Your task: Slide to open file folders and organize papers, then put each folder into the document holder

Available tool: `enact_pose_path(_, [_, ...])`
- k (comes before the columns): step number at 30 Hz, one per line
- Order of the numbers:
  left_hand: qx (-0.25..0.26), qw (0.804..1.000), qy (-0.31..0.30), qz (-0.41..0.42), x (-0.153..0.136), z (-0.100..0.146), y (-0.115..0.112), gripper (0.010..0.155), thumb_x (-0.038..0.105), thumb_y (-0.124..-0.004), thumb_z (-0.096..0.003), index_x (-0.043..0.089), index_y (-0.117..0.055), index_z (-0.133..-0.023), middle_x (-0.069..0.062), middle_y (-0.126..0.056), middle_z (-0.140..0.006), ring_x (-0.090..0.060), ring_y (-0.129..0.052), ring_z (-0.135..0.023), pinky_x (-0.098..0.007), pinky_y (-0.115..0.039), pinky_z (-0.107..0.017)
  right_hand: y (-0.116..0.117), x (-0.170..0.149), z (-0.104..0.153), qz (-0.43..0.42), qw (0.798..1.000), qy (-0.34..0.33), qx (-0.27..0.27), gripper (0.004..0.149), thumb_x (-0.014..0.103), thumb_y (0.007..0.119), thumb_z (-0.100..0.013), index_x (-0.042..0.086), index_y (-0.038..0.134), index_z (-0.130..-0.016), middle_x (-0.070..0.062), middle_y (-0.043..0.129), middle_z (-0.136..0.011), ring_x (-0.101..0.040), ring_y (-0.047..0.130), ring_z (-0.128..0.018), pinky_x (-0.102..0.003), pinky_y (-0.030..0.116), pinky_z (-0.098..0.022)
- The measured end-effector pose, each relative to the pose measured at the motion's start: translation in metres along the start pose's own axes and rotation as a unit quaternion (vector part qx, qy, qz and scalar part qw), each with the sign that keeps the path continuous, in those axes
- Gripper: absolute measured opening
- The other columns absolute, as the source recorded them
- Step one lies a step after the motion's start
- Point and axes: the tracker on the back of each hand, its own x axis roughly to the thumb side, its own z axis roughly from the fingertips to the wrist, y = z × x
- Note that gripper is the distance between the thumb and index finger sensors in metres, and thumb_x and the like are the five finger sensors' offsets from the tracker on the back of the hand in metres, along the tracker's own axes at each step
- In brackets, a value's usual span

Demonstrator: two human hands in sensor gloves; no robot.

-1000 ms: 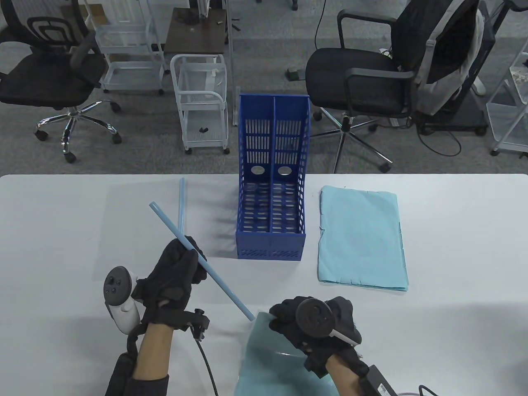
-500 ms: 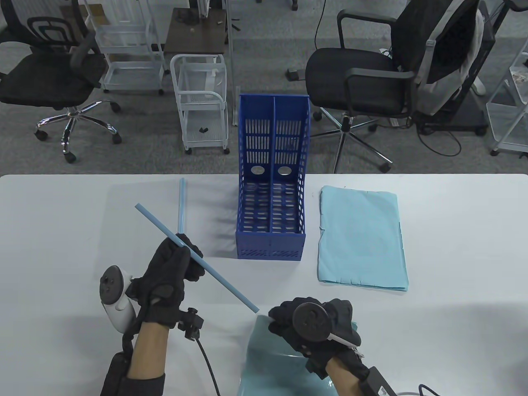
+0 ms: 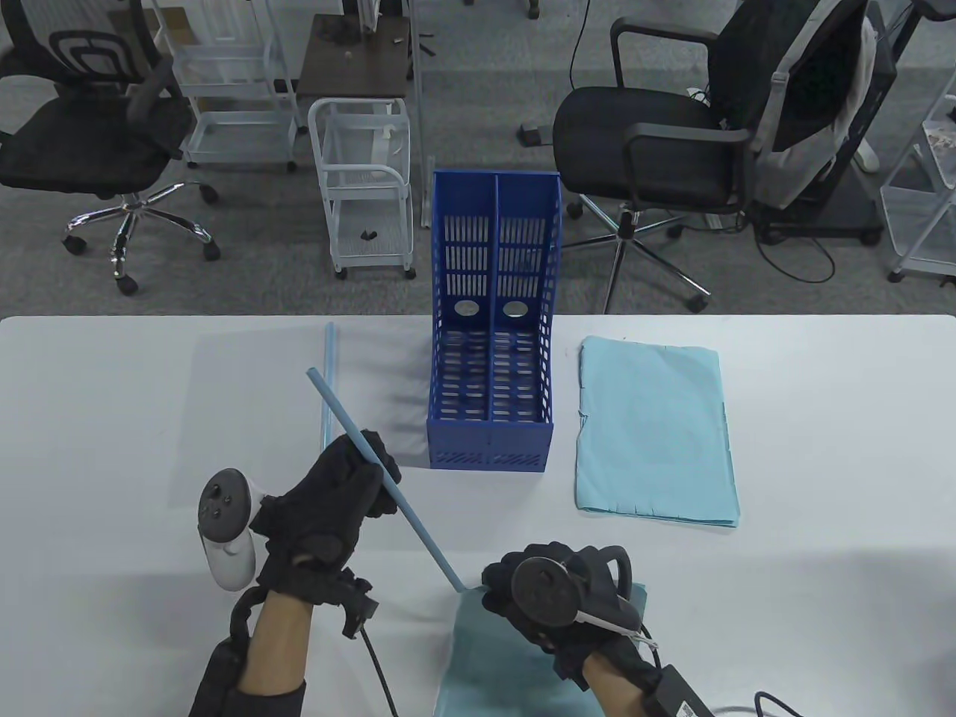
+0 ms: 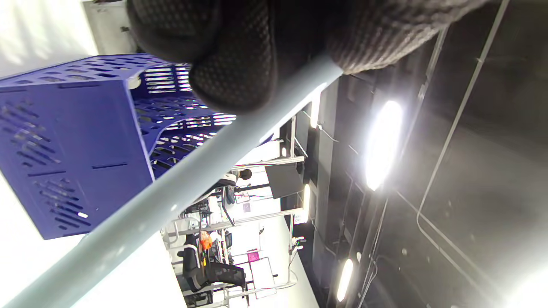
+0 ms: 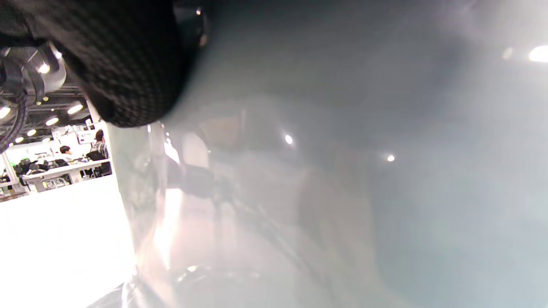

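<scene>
A pale blue spine bar [image 3: 385, 482] is clenched in the left hand [image 3: 328, 500]. It has swung steeper within the last second, and its lower end now meets the top corner of the folder [image 3: 493, 657] that the right hand [image 3: 556, 597] grips, so it looks ready to slide on. The blue document holder [image 3: 491, 373] stands beyond both hands. Only the left wrist view shows fingertips [image 4: 239, 72] curled round the bar.

Gloved hand [image 5: 115, 60] against translucent folder [image 5: 342, 171] (hazy, filling the view).
</scene>
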Motion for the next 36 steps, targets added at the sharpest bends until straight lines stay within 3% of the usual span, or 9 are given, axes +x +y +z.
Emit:
enact_pose_path(6, [-0.026,0.997,-0.037,-0.063,0.017,0.002,-0.015,0.050,0.042,-0.085,-0.0463,0.031,-0.082,-0.095,0.005,-0.096,-0.084,-0.024,-0.105,-0.050,-0.042,-0.089,-0.042,-0.004,0.002,0.002,-0.004,1.000,-0.002,-0.012,0.039,0.048,0.087,-0.034,0.030,0.095,-0.068,0.004,0.103,-0.051,-0.019,0.099,-0.039,-0.043,0.087,-0.045])
enact_pose_path(9, [-0.063,0.991,-0.037,-0.115,0.018,-0.001,-0.032,0.050,0.043,-0.085,-0.0458,0.032,-0.083,-0.094,0.005,-0.097,-0.083,-0.024,-0.106,-0.050,-0.042,-0.089,-0.043,-0.004,0.006,0.003,0.008,1.000,-0.007,-0.012,0.039,0.048,0.087,-0.033,0.030,0.095,-0.068,0.004,0.103,-0.051,-0.019,0.099,-0.039,-0.043,0.087,-0.045])
enact_pose_path(14, [-0.107,0.968,-0.012,-0.228,0.011,-0.004,-0.071,0.050,0.045,-0.085,-0.0440,0.035,-0.085,-0.092,0.009,-0.100,-0.081,-0.022,-0.108,-0.050,-0.040,-0.091,-0.043,-0.004,0.012,0.004,0.003,1.000,-0.017,-0.014,0.039,0.048,0.087,-0.034,0.030,0.095,-0.068,0.003,0.103,-0.050,-0.018,0.099,-0.038,-0.043,0.088,-0.044])
enact_pose_path(17, [-0.133,0.957,0.022,-0.256,-0.003,-0.007,-0.082,0.050,0.046,-0.085,-0.0434,0.035,-0.086,-0.092,0.009,-0.101,-0.080,-0.020,-0.109,-0.048,-0.038,-0.092,-0.041,-0.006,0.005,0.005,-0.017,1.000,-0.003,-0.021,0.039,0.048,0.087,-0.033,0.030,0.096,-0.067,0.003,0.104,-0.049,-0.018,0.099,-0.036,-0.042,0.089,-0.042])
enact_pose_path(25, [-0.131,0.967,0.039,-0.216,-0.007,-0.006,-0.076,0.050,0.045,-0.085,-0.0437,0.033,-0.086,-0.092,0.007,-0.101,-0.079,-0.021,-0.109,-0.046,-0.039,-0.092,-0.039,-0.004,-0.007,0.003,-0.067,0.998,0.018,-0.012,0.039,0.048,0.088,-0.034,0.028,0.096,-0.066,0.002,0.104,-0.047,-0.018,0.099,-0.034,-0.041,0.089,-0.041])
enact_pose_path(36, [-0.161,0.944,0.108,-0.269,-0.020,-0.005,-0.092,0.050,0.046,-0.086,-0.0425,0.030,-0.088,-0.090,0.005,-0.102,-0.075,-0.018,-0.111,-0.040,-0.036,-0.095,-0.035,-0.012,-0.026,0.007,-0.123,0.989,0.058,-0.053,0.039,0.049,0.088,-0.034,0.027,0.098,-0.064,0.003,0.105,-0.043,-0.016,0.100,-0.029,-0.039,0.091,-0.036])
